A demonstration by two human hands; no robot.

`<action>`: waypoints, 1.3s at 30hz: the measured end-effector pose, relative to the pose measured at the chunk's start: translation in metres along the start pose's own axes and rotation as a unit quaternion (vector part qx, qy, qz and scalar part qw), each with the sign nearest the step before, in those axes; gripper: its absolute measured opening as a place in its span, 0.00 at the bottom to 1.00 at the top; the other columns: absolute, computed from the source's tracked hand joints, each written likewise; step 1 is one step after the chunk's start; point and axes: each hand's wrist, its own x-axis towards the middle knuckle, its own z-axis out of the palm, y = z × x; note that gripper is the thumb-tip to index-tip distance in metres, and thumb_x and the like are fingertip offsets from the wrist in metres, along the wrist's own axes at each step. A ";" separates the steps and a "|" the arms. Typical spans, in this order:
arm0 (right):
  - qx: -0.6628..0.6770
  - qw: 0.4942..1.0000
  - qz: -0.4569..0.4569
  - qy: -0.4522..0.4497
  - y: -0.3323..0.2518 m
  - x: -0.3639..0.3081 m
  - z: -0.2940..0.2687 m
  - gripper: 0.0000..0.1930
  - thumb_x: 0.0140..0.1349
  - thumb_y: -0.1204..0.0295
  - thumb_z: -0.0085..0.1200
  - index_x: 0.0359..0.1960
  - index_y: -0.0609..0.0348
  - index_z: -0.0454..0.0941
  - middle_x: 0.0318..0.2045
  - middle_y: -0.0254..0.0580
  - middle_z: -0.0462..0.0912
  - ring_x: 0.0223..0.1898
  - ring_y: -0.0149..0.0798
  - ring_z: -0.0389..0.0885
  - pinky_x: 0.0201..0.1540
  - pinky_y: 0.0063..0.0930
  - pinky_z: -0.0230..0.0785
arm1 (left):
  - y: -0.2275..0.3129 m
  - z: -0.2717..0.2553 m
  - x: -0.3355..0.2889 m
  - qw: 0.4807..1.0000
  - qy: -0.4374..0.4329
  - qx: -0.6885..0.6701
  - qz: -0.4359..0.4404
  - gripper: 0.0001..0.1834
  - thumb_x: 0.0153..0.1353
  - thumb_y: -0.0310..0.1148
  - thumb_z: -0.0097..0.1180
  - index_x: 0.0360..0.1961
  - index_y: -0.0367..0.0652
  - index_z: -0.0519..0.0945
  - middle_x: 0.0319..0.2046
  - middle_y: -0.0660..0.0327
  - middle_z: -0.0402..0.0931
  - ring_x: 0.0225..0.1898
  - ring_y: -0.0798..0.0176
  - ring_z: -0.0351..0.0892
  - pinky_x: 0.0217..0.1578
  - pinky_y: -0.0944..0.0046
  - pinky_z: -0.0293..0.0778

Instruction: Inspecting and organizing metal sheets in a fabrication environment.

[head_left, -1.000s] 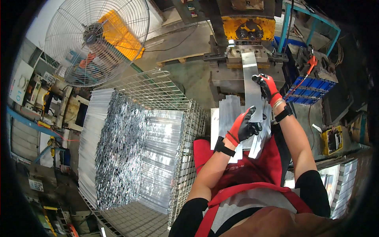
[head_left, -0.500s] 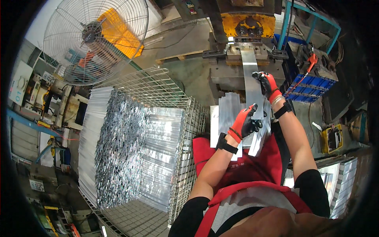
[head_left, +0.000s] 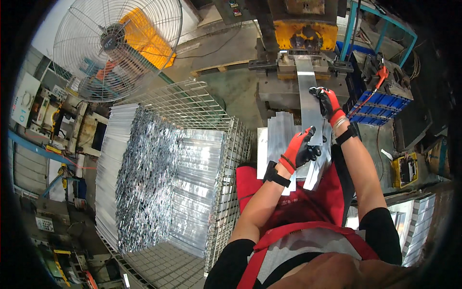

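A long flat metal strip point(head_left: 309, 108) reaches from in front of me into the die point(head_left: 301, 61) of a press. My right hand point(head_left: 328, 103), in a red and black glove, grips the strip's right edge about halfway along. At the strip's near end, my left hand point(head_left: 303, 149) in a matching glove is closed on its left edge, thumb side up; part of its fingers is hidden. Beneath and left of the held strip lies a stack of similar strips point(head_left: 280, 135), just above my red apron point(head_left: 308, 204). More loose strips point(head_left: 315, 173) lie under my left hand.
A wire mesh cage point(head_left: 231, 159) stands at my left, packed with shiny metal strips point(head_left: 149, 178). Beyond it is a large fan point(head_left: 113, 41). Blue crates point(head_left: 380, 108) stand right of the press, whose head point(head_left: 305, 34) is yellow. A small yellow bin point(head_left: 405, 169) sits lower right.
The press's yellow head has come down slightly and its bolts look blurred. Both hands keep their hold on the strip, nearly unmoved. The whole view has shifted a little.
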 end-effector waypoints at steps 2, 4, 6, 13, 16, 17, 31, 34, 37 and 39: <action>-0.010 0.999 0.039 0.017 -0.005 -0.005 0.006 0.13 0.58 0.67 0.54 0.38 0.63 0.79 0.36 0.38 0.82 0.39 0.32 0.78 0.47 0.26 0.69 | 0.002 -0.001 -0.001 0.999 0.022 0.007 -0.025 0.16 0.63 0.48 0.50 0.48 0.55 0.68 0.31 0.59 0.74 0.22 0.58 0.79 0.15 0.65 0.72; -0.013 0.992 0.120 0.041 -0.018 -0.008 0.013 0.12 0.60 0.68 0.52 0.39 0.63 0.79 0.36 0.36 0.81 0.38 0.30 0.78 0.45 0.25 0.69 | 0.001 -0.002 -0.002 1.000 0.010 -0.008 -0.010 0.16 0.63 0.47 0.49 0.48 0.55 0.68 0.30 0.59 0.74 0.22 0.58 0.79 0.15 0.65 0.72; 0.004 0.999 0.042 0.011 -0.002 0.000 -0.004 0.12 0.59 0.68 0.53 0.39 0.63 0.79 0.36 0.35 0.81 0.37 0.30 0.78 0.44 0.25 0.69 | 0.000 0.002 -0.001 1.000 -0.006 -0.015 -0.007 0.16 0.63 0.47 0.49 0.49 0.56 0.67 0.30 0.58 0.75 0.22 0.59 0.79 0.15 0.66 0.72; 0.027 0.999 0.022 -0.005 -0.002 0.004 0.000 0.12 0.57 0.67 0.55 0.36 0.63 0.80 0.35 0.38 0.82 0.37 0.33 0.79 0.46 0.25 0.70 | 0.003 -0.001 -0.002 0.999 -0.039 -0.006 0.012 0.18 0.64 0.49 0.46 0.50 0.54 0.68 0.24 0.59 0.75 0.20 0.61 0.80 0.13 0.70 0.71; -0.074 0.997 0.018 0.023 -0.023 -0.007 0.014 0.11 0.58 0.68 0.54 0.36 0.64 0.79 0.34 0.38 0.82 0.35 0.31 0.79 0.44 0.23 0.71 | 0.002 -0.004 -0.009 0.996 -0.076 0.049 0.014 0.20 0.65 0.49 0.45 0.48 0.45 0.71 0.26 0.58 0.77 0.20 0.62 0.80 0.13 0.71 0.70; -0.057 0.998 0.002 0.018 -0.026 -0.014 0.017 0.10 0.58 0.69 0.54 0.35 0.63 0.80 0.33 0.37 0.82 0.34 0.30 0.79 0.42 0.22 0.70 | 0.001 -0.006 -0.014 0.993 -0.093 0.076 0.010 0.21 0.65 0.49 0.44 0.47 0.42 0.73 0.27 0.57 0.78 0.20 0.62 0.80 0.13 0.71 0.70; 0.210 0.955 0.158 -0.140 -0.015 -0.178 0.052 0.19 0.57 0.67 0.57 0.46 0.65 0.73 0.37 0.40 0.79 0.40 0.36 0.78 0.44 0.26 0.70 | -0.048 -0.043 -0.118 0.983 -0.120 0.137 0.035 0.40 0.50 0.30 0.63 0.63 0.40 0.59 0.52 0.60 0.70 0.53 0.66 0.70 0.51 0.65 0.68; 0.292 0.915 0.178 -0.214 -0.016 -0.177 0.057 0.28 0.56 0.62 0.58 0.54 0.66 0.67 0.48 0.47 0.76 0.48 0.42 0.76 0.52 0.35 0.69 | -0.047 -0.013 -0.127 0.866 0.027 0.475 0.153 0.37 0.46 0.35 0.67 0.57 0.41 0.64 0.46 0.58 0.74 0.48 0.63 0.74 0.46 0.63 0.70; 0.295 0.932 0.157 -0.142 -0.005 -0.193 0.041 0.34 0.58 0.64 0.55 0.62 0.68 0.55 0.51 0.50 0.74 0.52 0.43 0.73 0.56 0.38 0.65 | -0.041 0.012 -0.137 0.732 0.199 0.623 0.192 0.40 0.41 0.43 0.70 0.53 0.39 0.65 0.41 0.51 0.74 0.43 0.50 0.77 0.40 0.58 0.72; 0.301 0.923 0.155 -0.182 -0.013 -0.193 0.054 0.35 0.58 0.64 0.55 0.63 0.68 0.53 0.53 0.50 0.72 0.54 0.42 0.71 0.57 0.37 0.64 | -0.048 0.012 -0.139 0.676 0.232 0.671 0.198 0.41 0.42 0.46 0.69 0.54 0.38 0.63 0.41 0.49 0.74 0.41 0.48 0.77 0.39 0.57 0.73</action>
